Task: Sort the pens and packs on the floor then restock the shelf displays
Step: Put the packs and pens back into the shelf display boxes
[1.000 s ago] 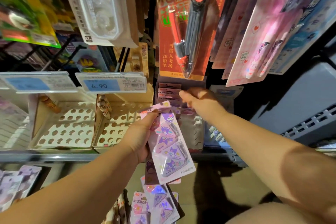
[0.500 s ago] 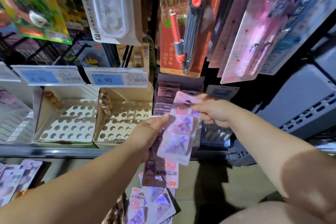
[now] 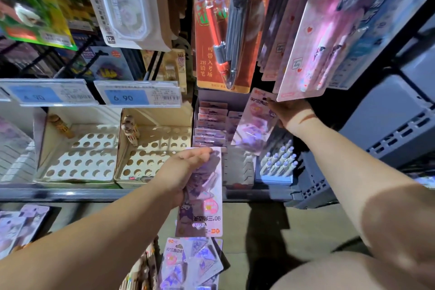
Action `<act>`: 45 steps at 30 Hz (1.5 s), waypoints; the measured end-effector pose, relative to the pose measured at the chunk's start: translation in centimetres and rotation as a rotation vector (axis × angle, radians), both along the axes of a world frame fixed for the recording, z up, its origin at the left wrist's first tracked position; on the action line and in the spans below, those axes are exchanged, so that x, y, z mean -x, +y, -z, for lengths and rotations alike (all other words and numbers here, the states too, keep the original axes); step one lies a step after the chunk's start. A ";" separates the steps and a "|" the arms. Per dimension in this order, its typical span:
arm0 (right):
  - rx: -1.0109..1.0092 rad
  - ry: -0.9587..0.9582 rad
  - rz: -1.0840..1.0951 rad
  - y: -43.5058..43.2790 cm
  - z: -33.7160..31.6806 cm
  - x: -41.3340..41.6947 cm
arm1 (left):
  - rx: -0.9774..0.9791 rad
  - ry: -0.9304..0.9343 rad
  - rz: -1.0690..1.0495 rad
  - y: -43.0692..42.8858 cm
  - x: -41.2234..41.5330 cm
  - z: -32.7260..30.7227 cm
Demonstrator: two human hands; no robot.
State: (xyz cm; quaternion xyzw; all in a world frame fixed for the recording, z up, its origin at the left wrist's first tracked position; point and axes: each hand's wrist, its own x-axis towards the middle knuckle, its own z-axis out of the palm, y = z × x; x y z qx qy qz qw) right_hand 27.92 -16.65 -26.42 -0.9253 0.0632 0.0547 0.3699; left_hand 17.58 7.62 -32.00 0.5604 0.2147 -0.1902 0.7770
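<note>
My left hand [image 3: 181,172] grips a stack of pink and purple cartoon clip packs [image 3: 204,207] in front of the shelf edge. My right hand [image 3: 290,113] pinches one such pack [image 3: 253,125] by its top corner and holds it tilted over the grey display box [image 3: 237,172]. A row of the same packs [image 3: 210,125] stands in the left part of that box. More packs [image 3: 193,263] lie on the floor below. White pens [image 3: 279,161] stand in a blue holder at the right.
Two cream pen trays [image 3: 77,155] with round holes sit left on the shelf, behind price tags [image 3: 137,94]. Hanging carded packs, including a red compass card [image 3: 223,30], crowd the space above. A grey crate [image 3: 388,134] stands at right.
My right hand took one pack off the stack in my left hand and carried it up and right, over the display box. The left hand stayed with the remaining packs.
</note>
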 end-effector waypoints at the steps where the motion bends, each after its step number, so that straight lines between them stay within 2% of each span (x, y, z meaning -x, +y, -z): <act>1: 0.053 -0.029 -0.004 0.1 0.5 -0.1 | 0.012 -0.007 0.002 0.0 0.0 0.0; 3: 0.117 -0.097 -0.039 0.7 1.4 -0.5 | 0.026 -0.008 -0.006 -0.1 0.0 0.0; 8: 0.233 -0.047 -0.179 1.9 2.3 -0.6 | 0.039 0.005 -0.004 -0.3 0.2 -0.1; 17: 0.328 -0.059 -0.239 2.3 4.0 -0.3 | 0.050 -0.001 -0.024 -0.5 0.1 -0.3; 27: 0.311 -0.089 -0.256 1.8 4.4 -1.0 | 0.049 -0.002 0.001 0.0 -0.2 -0.1; 33: 0.378 -0.118 -0.255 1.9 4.6 -1.0 | 0.062 -0.001 0.009 0.1 -0.3 -0.1; 37: 0.355 -0.032 -0.266 2.4 4.8 -0.8 | 0.059 -0.010 0.014 0.1 -0.4 0.0; 42: 0.319 -0.012 -0.285 2.2 5.3 -0.8 | 0.053 -0.013 0.014 0.1 -0.5 0.3; 45: 0.506 -0.047 -0.263 2.6 5.5 -1.2 | 0.043 -0.017 0.015 0.2 -0.5 0.5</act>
